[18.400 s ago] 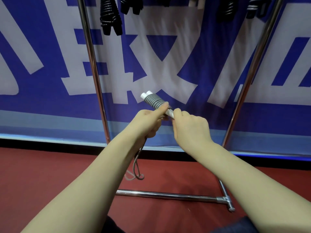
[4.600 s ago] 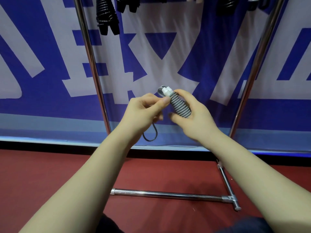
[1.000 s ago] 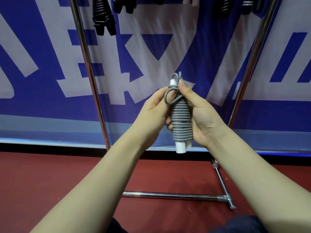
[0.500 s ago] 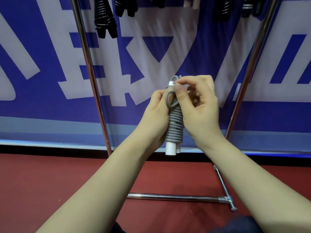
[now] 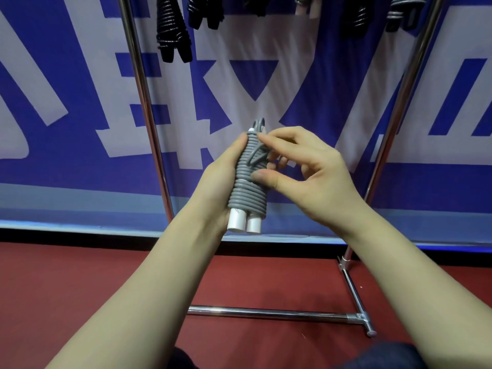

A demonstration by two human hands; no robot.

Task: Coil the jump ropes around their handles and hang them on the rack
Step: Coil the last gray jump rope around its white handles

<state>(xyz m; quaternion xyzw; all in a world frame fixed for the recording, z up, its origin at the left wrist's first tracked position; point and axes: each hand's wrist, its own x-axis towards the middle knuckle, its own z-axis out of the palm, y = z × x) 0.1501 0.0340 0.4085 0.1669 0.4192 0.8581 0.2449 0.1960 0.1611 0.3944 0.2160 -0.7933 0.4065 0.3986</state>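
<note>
Left hand [image 5: 215, 182] gripping the coiled grey jump rope [image 5: 249, 179] upright; right hand [image 5: 314, 179], fingers curled, pinching its loose end before the rack [image 5: 141, 102].

One view, head-mounted, wide-angle. Looks forward and down over my forearms, which enter at the bottom edge and meet mid-frame. My left hand [image 5: 218, 182] and right hand [image 5: 314, 177] sit close to the lens at centre, the coiled jump rope [image 5: 247, 193] between them. Farther off, faced square-on: the rack [image 5: 146, 107] uprights, the blue banner [image 5: 80, 169] behind them, the red floor [image 5: 80, 288] below. Rack top is cut by the upper edge; uprights converge downward in frame.
</note>
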